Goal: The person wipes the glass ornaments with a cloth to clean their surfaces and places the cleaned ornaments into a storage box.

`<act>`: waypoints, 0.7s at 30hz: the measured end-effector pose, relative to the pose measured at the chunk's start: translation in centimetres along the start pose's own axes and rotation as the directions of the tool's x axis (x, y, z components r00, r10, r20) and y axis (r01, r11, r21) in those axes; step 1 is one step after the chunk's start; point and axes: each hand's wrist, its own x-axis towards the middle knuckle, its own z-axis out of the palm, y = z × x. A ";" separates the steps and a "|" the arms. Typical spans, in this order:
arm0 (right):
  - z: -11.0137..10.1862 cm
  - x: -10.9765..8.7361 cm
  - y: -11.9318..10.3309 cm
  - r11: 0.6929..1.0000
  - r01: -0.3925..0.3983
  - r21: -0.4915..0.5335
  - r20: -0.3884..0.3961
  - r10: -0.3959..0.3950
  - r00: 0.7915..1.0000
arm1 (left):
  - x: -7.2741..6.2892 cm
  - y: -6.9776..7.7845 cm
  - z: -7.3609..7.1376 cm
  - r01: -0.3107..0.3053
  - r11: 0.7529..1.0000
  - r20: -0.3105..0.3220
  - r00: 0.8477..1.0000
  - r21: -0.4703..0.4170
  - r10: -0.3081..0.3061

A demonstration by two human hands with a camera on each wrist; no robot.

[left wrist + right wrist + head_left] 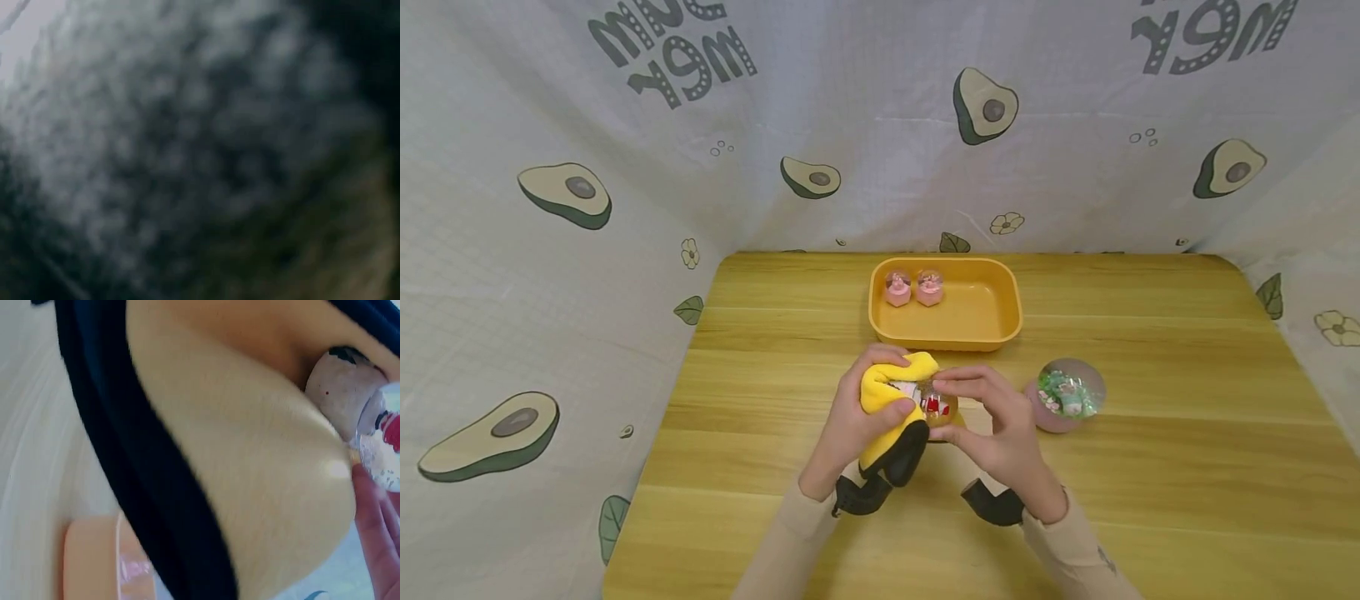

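Between the two hands is a small snow globe (936, 406) with a red figure inside a clear dome, its pale base turned to the left. My right hand (1000, 417) holds it between thumb and fingers; the right wrist view shows the dome (382, 440) and the pale base (344, 387) beside the palm. My left hand (857, 408) grips a bunched yellow cloth (880, 387) with a dark side, wrapped around the base end and partly hiding it. Blurred dark fabric (175, 144) fills the left wrist view.
Behind the hands stands a yellow tray (988, 340) with two small pink snow globes (929, 287) at its left. A larger snow globe (1067, 396) with a pink base and green contents lies tilted right of the right hand. The wooden table (1187, 433) meets a patterned curtain (895, 200).
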 end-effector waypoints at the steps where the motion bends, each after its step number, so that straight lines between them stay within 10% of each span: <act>1: 0.1 -0.1 -0.1 0.999 -0.041 0.035 -0.014 0.042 0.999 | 0.0 0.0 0.1 -0.028 0.999 -0.006 1.000 0.022 0.028; 11: 0.3 -0.2 -1.2 0.856 -0.452 0.251 -0.069 0.481 0.874 | -0.1 -0.2 0.6 -0.248 0.924 -0.001 0.966 0.292 0.260; 18: 0.7 0.2 -1.4 0.673 -0.669 0.316 -0.073 0.720 0.690 | -0.1 -0.5 0.7 -0.403 0.822 0.051 0.907 0.402 0.419; 21: 0.8 0.2 -1.3 0.626 -0.721 0.297 -0.056 0.765 0.642 | -0.2 -0.6 0.8 -0.423 0.799 0.046 0.893 0.427 0.448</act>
